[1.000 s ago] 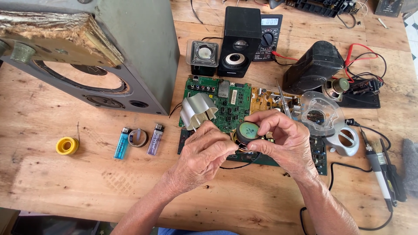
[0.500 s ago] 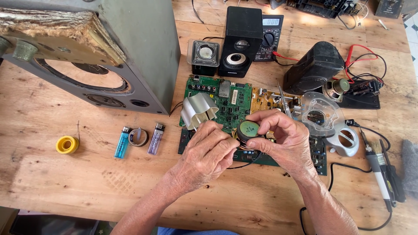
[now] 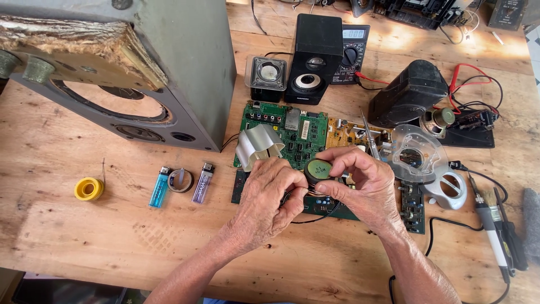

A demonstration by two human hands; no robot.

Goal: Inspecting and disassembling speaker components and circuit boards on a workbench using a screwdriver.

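Now small round speaker, green-capped magnet up, dark wires trailing; right hand grip pinches rim, left hand grip holds wires.

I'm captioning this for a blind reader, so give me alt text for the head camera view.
Two hands hold a small round speaker driver over a green circuit board on a wooden workbench: the right hand pinches it while the left hand works at its wires. Nearby lie two lighters, a yellow solder spool and a large grey speaker cabinet.

Bare counter lies open near-left of the grip. Beyond it, green circuit board and desktop speakers block; far-left, large speaker cabinet; right, soldering iron.
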